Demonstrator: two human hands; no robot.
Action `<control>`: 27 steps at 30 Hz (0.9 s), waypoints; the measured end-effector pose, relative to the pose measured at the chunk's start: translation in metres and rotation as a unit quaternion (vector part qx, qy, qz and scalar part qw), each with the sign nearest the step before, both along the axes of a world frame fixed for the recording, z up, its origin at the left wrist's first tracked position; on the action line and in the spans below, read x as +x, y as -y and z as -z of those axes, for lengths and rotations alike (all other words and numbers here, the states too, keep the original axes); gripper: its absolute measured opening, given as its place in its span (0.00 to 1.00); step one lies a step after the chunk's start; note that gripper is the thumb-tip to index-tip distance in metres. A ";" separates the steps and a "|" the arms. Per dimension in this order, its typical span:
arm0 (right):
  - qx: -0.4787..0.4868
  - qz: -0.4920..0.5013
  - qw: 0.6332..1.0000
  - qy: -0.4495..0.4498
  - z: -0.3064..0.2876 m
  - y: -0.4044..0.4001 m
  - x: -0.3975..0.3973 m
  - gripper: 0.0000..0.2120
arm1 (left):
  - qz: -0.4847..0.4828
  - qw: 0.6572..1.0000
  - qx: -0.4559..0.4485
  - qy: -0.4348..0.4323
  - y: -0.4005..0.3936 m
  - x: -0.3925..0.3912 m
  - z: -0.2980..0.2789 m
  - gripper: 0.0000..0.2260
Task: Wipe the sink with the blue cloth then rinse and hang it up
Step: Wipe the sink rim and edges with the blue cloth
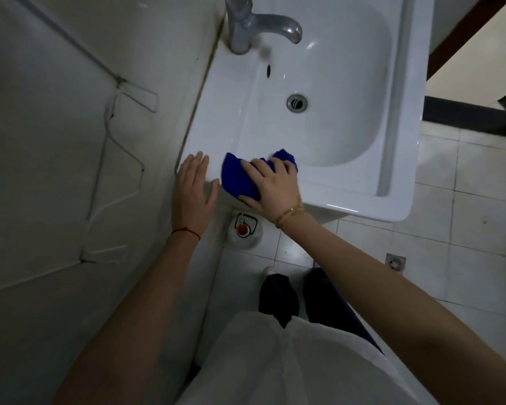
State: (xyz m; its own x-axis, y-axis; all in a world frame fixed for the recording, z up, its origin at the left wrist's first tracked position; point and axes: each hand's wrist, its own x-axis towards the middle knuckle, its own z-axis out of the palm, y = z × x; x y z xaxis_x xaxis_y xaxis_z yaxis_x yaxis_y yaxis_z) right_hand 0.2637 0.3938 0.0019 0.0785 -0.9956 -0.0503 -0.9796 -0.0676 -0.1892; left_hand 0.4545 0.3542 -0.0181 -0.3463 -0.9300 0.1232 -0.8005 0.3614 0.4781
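Your right hand (270,185) presses the cloth (240,178) flat, fingers spread over it rather than clenched, a loose covering grip. The cloth lies bunched on the sink (360,182) front rim, one end over the basin edge. Your left hand (194,190), fingers extended and holding nothing, rests on the rim's near-left corner, just beside the cloth. Tap (256,26) and drain (297,102) lie beyond.

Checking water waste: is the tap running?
Apparently off: no stream falls from the faucet spout into the sink.
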 end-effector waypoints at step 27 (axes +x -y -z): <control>-0.107 0.083 0.990 -0.026 0.009 -0.099 -0.123 0.31 | 0.003 1.000 0.020 -0.013 0.005 0.011 -0.006 0.21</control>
State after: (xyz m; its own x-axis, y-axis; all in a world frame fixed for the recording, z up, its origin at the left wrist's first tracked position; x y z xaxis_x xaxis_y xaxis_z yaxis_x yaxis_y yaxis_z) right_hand 0.1410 0.4931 -0.0070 -0.0837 -0.9828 0.1644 -0.9886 0.0612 -0.1373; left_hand 0.4659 0.3487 -0.0122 -0.3489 -0.9324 0.0943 -0.7851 0.3458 0.5138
